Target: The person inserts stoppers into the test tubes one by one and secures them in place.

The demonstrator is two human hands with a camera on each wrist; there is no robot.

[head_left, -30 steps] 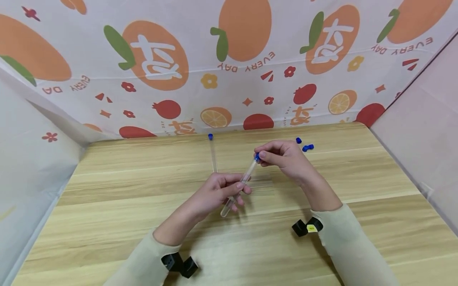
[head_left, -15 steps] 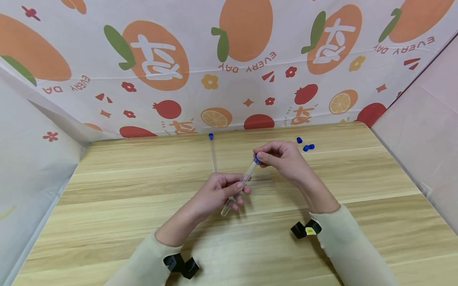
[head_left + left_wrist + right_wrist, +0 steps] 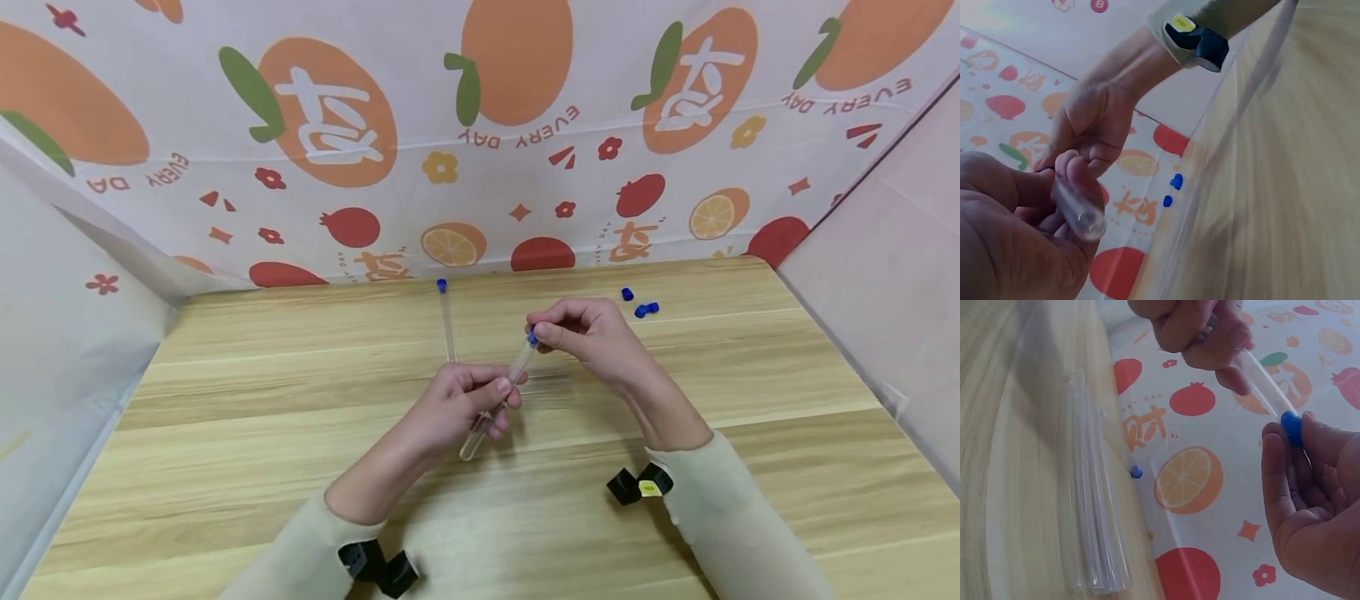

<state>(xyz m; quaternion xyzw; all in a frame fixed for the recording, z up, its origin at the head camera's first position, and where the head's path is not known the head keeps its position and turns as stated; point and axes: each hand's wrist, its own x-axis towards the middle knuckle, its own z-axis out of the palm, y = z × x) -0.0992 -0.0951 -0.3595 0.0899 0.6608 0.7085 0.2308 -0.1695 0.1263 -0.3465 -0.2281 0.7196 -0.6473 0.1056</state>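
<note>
- Left hand (image 3: 465, 402): forearm angled inward; thumb and fingers grip the held tube (image 3: 473, 440) around its middle.
- Right hand (image 3: 591, 336): forearm angled inward; thumb and fingertips pinch the blue cap (image 3: 532, 338) at the tube's upper end.
- Held tube: tilted, above the table (image 3: 247, 417).
- Beyond the left hand: a capped tube (image 3: 448, 325) lies flat, near loose tubes (image 3: 1092, 506).
- Beyond the right hand: three loose caps (image 3: 641, 312).

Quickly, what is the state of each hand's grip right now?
Left hand: closed, holding the clear tube.
Right hand: closed, pinching the blue cap at the tube's end.
</note>
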